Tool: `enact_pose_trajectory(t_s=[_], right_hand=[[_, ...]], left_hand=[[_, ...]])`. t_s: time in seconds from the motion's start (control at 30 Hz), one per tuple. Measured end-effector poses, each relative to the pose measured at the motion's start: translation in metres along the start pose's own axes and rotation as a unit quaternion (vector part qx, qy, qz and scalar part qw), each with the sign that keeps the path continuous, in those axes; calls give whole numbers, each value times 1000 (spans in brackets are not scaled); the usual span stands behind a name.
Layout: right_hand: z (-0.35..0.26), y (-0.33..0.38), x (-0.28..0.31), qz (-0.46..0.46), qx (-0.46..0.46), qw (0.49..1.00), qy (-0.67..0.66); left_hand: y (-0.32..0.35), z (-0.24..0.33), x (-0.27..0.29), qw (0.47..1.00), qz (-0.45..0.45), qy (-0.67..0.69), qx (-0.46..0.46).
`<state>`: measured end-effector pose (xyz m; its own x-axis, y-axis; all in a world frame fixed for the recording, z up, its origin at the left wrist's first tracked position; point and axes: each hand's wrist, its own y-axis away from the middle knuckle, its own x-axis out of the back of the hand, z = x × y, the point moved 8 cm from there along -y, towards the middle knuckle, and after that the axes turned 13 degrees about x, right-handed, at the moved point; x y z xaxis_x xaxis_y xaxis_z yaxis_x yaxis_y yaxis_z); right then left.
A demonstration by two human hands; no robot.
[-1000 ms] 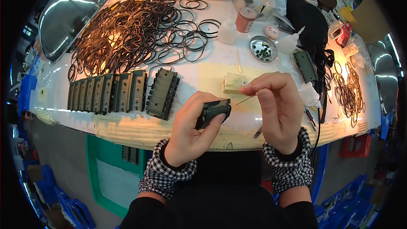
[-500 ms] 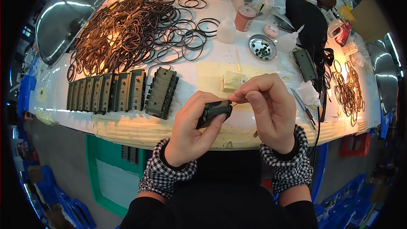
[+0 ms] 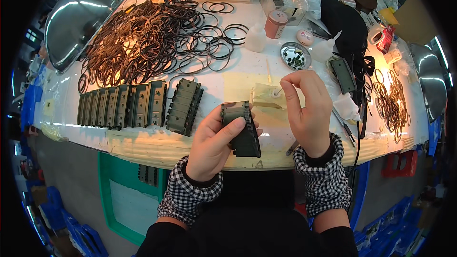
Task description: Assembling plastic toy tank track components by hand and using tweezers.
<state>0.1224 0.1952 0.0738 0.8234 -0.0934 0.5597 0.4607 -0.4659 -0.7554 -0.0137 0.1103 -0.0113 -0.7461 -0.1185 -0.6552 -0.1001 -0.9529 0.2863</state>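
Note:
My left hand (image 3: 213,143) grips a dark green toy tank hull (image 3: 236,110), a blocky piece with a black ridged track along its side. The thumb lies across its upper part, and the hull stands tilted with its long side toward me. My right hand (image 3: 309,109) is closed in a pinch on a thin stick (image 3: 280,90). The stick's tip meets a small white spot on top of a pale yellow block (image 3: 266,101) lying on the table. What the tip touches there is too small to make out.
Several similar green hulls (image 3: 119,104) stand in a row at left, with one tracked hull (image 3: 184,106) beside them. Behind lies a heap of dark rubber bands (image 3: 143,38). A round metal dish (image 3: 295,56) with small dark parts, white squeeze bottles (image 3: 255,38) and a pen-like tool (image 3: 343,126) are around.
My right hand has drawn the stick away from the hull and over to the yellow block. My left hand has turned the hull so that its long tracked side shows.

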Motion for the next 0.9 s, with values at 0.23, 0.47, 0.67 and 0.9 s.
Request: enact_pose_trajectory(t_s=[0.23,0.47,0.67,0.9], right_hand=[[0,3,-8,-49,2,999,12],[-1,4,-9,-44,19,999,14],[-2,6,-6,-40,15,999,18],[-23,6,5,-59,-4,998,-36]], left_hand=[[5,5,3,999,28,-28,-27],[14,12,0,994,48,-78,-57],[15,14,-2,994,47,-78,-66],[8,17,13,996,86,6,-25]])
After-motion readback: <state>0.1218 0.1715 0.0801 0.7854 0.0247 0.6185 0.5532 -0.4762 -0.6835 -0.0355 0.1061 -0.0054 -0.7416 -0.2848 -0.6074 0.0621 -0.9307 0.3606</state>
